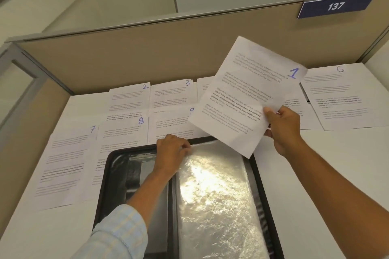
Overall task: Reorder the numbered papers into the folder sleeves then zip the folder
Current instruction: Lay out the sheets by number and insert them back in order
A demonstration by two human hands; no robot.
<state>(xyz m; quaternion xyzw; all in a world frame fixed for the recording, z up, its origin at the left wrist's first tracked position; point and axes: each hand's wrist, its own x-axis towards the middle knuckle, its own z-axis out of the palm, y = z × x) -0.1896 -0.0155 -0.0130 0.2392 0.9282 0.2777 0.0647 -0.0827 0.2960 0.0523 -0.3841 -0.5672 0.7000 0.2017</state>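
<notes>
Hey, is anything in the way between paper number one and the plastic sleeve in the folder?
Nothing visible. The right hand holds paper 1 over the top right corner of the sleeve; the left hand pinches the sleeve's top edge, clear of the paper.

— What is the sheet marked 1 (248, 99) showing?
— It is showing white, with grey and black print and a blue handwritten numeral. The other papers (63, 164) are carrying the same blue digits.
— And the folder (117, 157)?
— It is looking black, its plastic sleeve (214, 195) clear and glaring silvery white.
— The cuff (120, 235)?
— It is showing pale blue with a faint cream check. The sign (334, 6) is showing white digits on dark blue, the partition (126, 59) beige, the desk (326, 164) white.
</notes>
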